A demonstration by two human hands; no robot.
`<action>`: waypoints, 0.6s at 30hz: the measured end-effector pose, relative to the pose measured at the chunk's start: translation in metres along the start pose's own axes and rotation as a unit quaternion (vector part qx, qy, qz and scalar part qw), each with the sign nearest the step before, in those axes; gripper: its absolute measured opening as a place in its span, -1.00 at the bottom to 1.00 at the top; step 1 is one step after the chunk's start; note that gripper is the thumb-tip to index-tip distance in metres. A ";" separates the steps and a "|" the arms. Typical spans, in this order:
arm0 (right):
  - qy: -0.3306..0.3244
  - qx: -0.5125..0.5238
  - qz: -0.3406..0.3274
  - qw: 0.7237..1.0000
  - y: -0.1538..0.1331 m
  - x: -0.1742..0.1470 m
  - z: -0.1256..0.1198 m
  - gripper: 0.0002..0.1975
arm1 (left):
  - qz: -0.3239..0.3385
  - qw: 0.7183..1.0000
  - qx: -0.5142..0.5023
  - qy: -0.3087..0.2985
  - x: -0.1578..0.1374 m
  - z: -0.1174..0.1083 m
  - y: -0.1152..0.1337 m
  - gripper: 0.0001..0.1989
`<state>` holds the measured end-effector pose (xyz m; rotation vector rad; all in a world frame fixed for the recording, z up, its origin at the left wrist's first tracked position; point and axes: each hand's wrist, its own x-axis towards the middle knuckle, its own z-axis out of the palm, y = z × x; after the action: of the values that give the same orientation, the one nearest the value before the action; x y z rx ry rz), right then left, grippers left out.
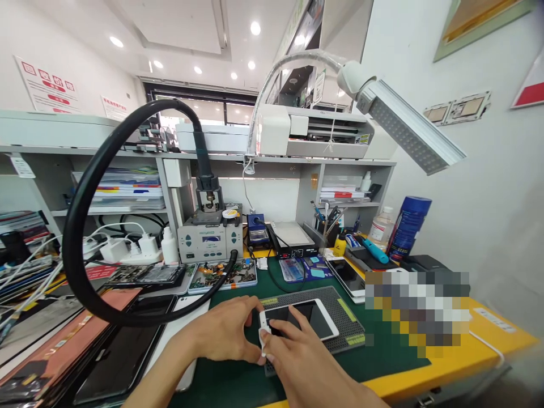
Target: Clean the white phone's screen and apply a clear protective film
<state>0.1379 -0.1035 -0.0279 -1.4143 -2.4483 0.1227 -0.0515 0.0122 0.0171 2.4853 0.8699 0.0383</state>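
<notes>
A white-framed smartphone (325, 320) with a dark screen lies face up on a grey perforated mat (346, 334). My left hand (225, 331) curls round the phone's left end, index finger at the far corner and thumb at the near one. My right hand (293, 345) pinches a small white piece (263, 340), perhaps a wipe, against that same end. Its other fingers rest over the screen. The fingertips partly cover the phone's left end, and how the white piece is folded cannot be made out.
A hot-air station (210, 241) with a looping black hose (72, 238) stands behind. A parts tray (250, 277) sits before it. Phone screens and panels (123, 351) pile up at left. Another white phone (348, 277) lies beyond the mat. A lamp (416, 127) hangs at upper right.
</notes>
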 end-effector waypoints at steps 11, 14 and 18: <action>0.035 -0.030 0.018 0.999 0.009 -0.019 -0.003 -0.65 | -0.020 1.000 -0.014 -0.009 -0.002 -0.003 0.002 -0.27; 0.032 -0.060 0.033 0.997 0.016 -0.029 -0.012 -0.62 | -0.021 1.000 -0.013 -0.008 -0.002 -0.003 0.002 -0.28; 0.052 -0.102 0.047 0.992 0.032 -0.047 -0.022 -0.60 | -0.017 1.000 -0.014 -0.010 -0.001 -0.003 0.000 -0.27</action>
<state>0.1932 -0.1288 -0.0246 -1.5774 -2.3644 -0.1815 -0.0530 0.0124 0.0200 2.4401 0.8957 0.0137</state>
